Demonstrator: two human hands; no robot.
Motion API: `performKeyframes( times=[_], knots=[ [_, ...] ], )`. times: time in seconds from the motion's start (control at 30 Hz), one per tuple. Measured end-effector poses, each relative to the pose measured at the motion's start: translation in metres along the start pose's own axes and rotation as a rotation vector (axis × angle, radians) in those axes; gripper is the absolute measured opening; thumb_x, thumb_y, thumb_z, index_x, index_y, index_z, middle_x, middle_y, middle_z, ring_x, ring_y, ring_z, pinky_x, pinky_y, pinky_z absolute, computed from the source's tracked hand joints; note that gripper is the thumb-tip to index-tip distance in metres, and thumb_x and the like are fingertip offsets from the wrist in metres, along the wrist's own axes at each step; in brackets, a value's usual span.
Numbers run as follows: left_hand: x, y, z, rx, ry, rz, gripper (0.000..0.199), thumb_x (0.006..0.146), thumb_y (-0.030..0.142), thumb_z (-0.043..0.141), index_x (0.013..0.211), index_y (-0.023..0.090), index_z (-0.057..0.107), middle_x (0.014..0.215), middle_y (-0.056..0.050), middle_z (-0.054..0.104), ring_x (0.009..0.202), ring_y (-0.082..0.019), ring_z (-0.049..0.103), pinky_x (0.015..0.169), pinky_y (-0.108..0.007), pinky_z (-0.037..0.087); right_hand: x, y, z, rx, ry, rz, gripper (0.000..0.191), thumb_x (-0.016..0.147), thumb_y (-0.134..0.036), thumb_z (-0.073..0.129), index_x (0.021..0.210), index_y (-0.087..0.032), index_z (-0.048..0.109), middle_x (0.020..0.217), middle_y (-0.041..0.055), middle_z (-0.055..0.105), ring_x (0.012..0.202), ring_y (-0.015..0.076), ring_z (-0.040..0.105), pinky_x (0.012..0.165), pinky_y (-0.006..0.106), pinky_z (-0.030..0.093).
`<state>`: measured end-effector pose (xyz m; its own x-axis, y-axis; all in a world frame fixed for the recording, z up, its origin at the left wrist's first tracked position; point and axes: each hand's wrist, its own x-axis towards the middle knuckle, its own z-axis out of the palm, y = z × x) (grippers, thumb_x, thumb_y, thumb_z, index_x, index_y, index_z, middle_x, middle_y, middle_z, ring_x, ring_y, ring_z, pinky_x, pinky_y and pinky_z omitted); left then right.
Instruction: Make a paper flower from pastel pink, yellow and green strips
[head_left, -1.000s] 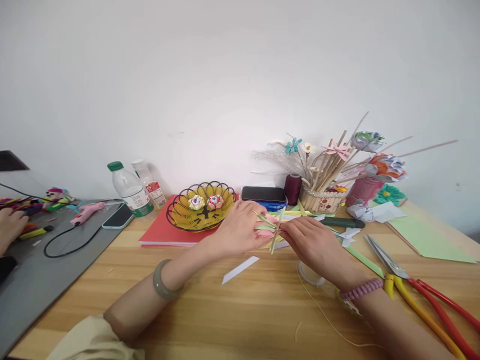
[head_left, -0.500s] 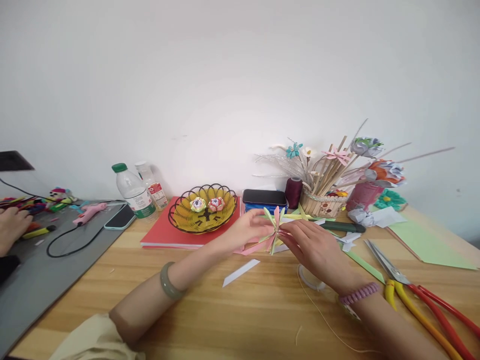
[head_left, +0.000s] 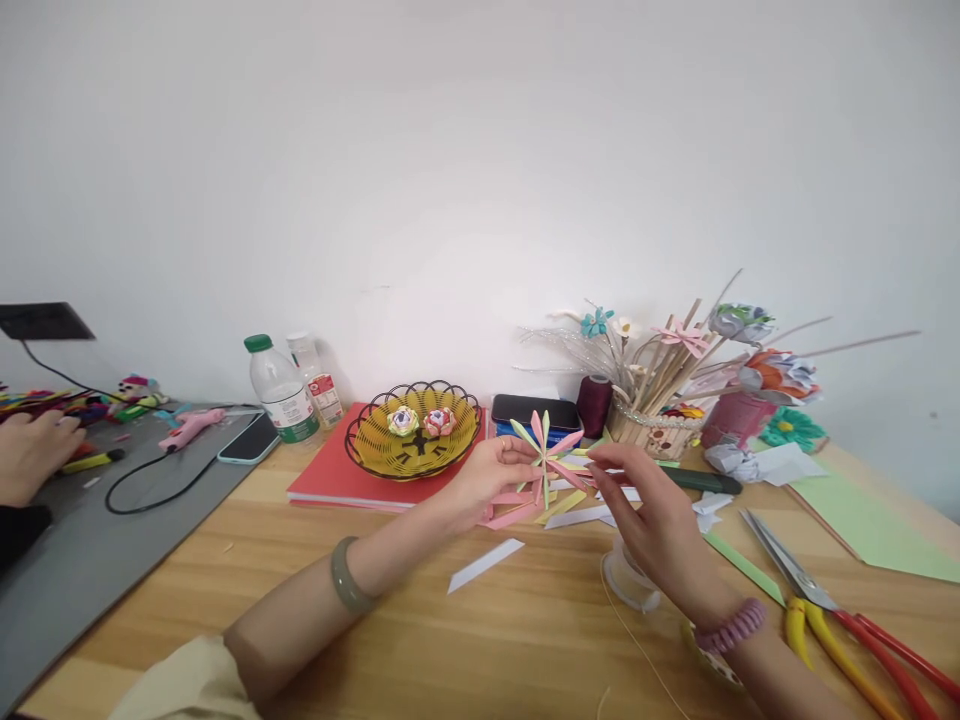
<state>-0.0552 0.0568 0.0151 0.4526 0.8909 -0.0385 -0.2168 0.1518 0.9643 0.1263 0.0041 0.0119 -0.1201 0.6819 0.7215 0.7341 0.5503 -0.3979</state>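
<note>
My left hand [head_left: 499,478] pinches a paper flower [head_left: 546,458] with narrow pink and pale green petals, held above the desk. Its petals spread out like a star. My right hand [head_left: 651,505] is at the flower's right side, thumb and forefinger slightly apart by the pink petal tips; whether they touch a petal is hard to see. Under the flower lie pink, yellow and white paper strips [head_left: 577,517]. A spool of clear thread [head_left: 630,580] stands below my right hand, and a single white strip [head_left: 485,566] lies nearer me.
A yellow basket [head_left: 364,450] with two paper balls rests on a red folder [head_left: 319,483]. Bottles [head_left: 281,390], a dark thread cone [head_left: 595,405] and a pot of sticks [head_left: 652,430] stand along the wall. Scissors [head_left: 802,580] lie right. Another person's hand [head_left: 34,450] is far left.
My right hand has drawn back from the flower's centre to its right petal tips. The petals now face me, more spread. The whole view has shifted slightly.
</note>
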Motion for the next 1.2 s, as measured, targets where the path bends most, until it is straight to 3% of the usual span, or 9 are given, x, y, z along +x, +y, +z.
performKeyframes(
  times=[0.17, 0.33, 0.57, 1.2],
  knots=[
    [-0.005, 0.002, 0.005, -0.03, -0.016, 0.004, 0.037, 0.053, 0.024, 0.078, 0.081, 0.012, 0.057, 0.084, -0.006, 0.063, 0.075, -0.014, 0.059, 0.07, -0.028, 0.045, 0.0, -0.007, 0.002, 0.057, -0.153, -0.019, 0.016, 0.087, -0.027, 0.044, 0.098, -0.023, 0.055, 0.091, 0.0055, 0.064, 0.077, 0.0175, 0.062, 0.066, 0.031, 0.051],
    [-0.006, 0.001, 0.006, -0.054, -0.011, -0.007, 0.036, 0.054, 0.023, 0.077, 0.08, 0.012, 0.056, 0.081, -0.004, 0.062, 0.071, -0.012, 0.059, 0.072, -0.03, 0.046, -0.001, -0.008, 0.005, 0.094, -0.224, -0.002, 0.015, 0.087, -0.027, 0.045, 0.097, -0.022, 0.055, 0.087, 0.0029, 0.065, 0.073, 0.0155, 0.062, 0.065, 0.029, 0.051],
    [-0.005, -0.001, 0.003, -0.075, -0.047, 0.004, 0.035, 0.054, 0.022, 0.077, 0.081, 0.012, 0.057, 0.078, -0.003, 0.062, 0.068, -0.012, 0.06, 0.071, -0.029, 0.045, -0.004, -0.007, 0.007, 0.135, -0.274, 0.02, 0.022, 0.087, -0.029, 0.046, 0.107, -0.022, 0.05, 0.093, 0.0049, 0.065, 0.076, 0.0165, 0.063, 0.067, 0.031, 0.052],
    [-0.011, 0.007, 0.006, -0.071, -0.078, -0.026, 0.028, 0.061, 0.026, 0.073, 0.08, 0.013, 0.058, 0.081, -0.005, 0.062, 0.074, -0.015, 0.06, 0.072, -0.03, 0.045, -0.004, -0.012, 0.0, 0.133, -0.299, 0.069, 0.025, 0.086, -0.03, 0.045, 0.109, -0.021, 0.048, 0.092, 0.0054, 0.067, 0.08, 0.0173, 0.064, 0.072, 0.033, 0.052]
  ],
)
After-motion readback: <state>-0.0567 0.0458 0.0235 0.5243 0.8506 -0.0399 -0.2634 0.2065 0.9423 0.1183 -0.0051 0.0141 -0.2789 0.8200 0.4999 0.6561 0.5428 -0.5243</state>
